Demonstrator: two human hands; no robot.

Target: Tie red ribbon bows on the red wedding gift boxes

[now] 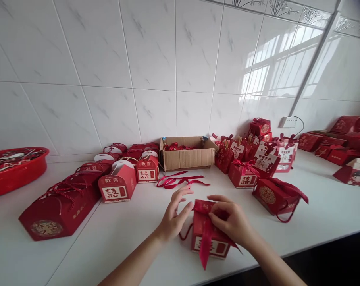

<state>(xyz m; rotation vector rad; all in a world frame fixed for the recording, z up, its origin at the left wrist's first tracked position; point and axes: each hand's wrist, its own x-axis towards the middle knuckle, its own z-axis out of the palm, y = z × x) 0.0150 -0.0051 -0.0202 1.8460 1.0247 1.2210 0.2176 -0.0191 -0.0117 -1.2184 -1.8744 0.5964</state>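
Observation:
A small red gift box (197, 226) with white panels and dark characters stands near the table's front edge. Across its top lies a red satin ribbon (207, 240), one tail hanging down the front and another out to the right. My right hand (231, 220) is over the box top, thumb and forefinger pinched on the ribbon. At the box's left my left hand (175, 214) has its fingers apart, holding nothing. A dark red cord handle (185, 233) loops out at the box's left side. My right fingers partly hide the ribbon's crossing.
Behind the box lie loose red ribbons (182, 180) before an open cardboard carton (187, 157). Rows of red gift boxes (117, 186) stand left, with a red basin (19, 171) beyond. To the right are a ribboned box (275, 196), gift bags (263, 159) and stacked boxes (334, 153).

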